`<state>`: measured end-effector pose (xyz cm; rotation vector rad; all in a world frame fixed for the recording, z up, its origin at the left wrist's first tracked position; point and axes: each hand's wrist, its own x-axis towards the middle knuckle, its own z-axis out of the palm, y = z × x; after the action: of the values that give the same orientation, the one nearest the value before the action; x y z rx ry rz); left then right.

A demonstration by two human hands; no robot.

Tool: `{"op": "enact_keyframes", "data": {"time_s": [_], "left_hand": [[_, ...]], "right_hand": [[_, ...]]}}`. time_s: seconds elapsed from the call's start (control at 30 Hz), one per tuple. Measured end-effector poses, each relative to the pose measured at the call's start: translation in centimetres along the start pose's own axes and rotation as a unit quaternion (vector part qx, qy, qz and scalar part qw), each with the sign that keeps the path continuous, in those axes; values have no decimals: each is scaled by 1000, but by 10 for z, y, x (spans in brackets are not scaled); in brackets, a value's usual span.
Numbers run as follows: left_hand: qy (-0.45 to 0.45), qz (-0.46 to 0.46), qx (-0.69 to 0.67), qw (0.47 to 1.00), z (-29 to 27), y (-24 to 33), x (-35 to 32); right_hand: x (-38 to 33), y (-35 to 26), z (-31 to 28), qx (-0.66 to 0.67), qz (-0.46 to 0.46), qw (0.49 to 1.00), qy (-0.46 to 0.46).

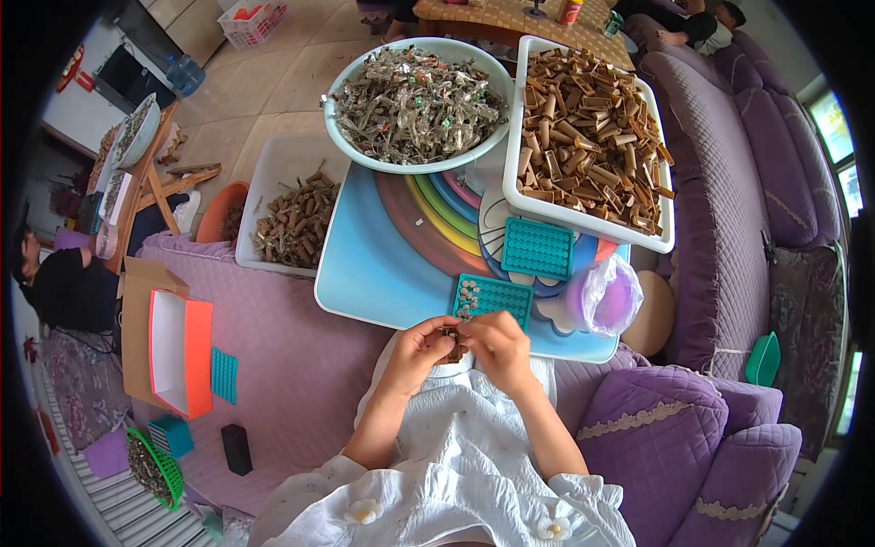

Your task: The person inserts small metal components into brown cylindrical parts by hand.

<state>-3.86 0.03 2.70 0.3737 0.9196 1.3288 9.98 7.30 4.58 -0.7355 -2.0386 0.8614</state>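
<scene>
My left hand point(415, 354) is closed around a small dark brown piece point(450, 345), which looks like the brown pieces in the white tub. My right hand point(502, 352) meets it from the other side, fingers pinched at its edge; whether they hold something small of their own is hidden. Just beyond my fingers lies a teal pitted tray point(512, 296) with several small pale round bits point(468, 294) at its left end. A second teal tray point(538, 248) rests farther back on the rainbow-patterned table point(365, 273).
Behind stand a white tub point(513, 169) of brown pieces and a pale blue basin point(333, 137) of shiny wrapper-like strips. To the left are a translucent bin point(273, 164) and an open orange-red box point(197, 356). A bag-lined purple bowl point(606, 296) sits at right. Another person point(68, 292) is at far left.
</scene>
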Motion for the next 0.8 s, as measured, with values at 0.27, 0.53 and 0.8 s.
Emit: {"op": "enact_keyframes", "data": {"time_s": [0.27,0.53,0.8], "left_hand": [[38,9,36,999,-21,2,-1],[36,48,33,998,-20,1,1],[97,44,-2,994,-9,2,5]], "right_hand": [[-49,59,13,-80,236,966,76],[-49,57,33,-240,195,951,1],[-45,57,29,-194,185,962,-60]]}}
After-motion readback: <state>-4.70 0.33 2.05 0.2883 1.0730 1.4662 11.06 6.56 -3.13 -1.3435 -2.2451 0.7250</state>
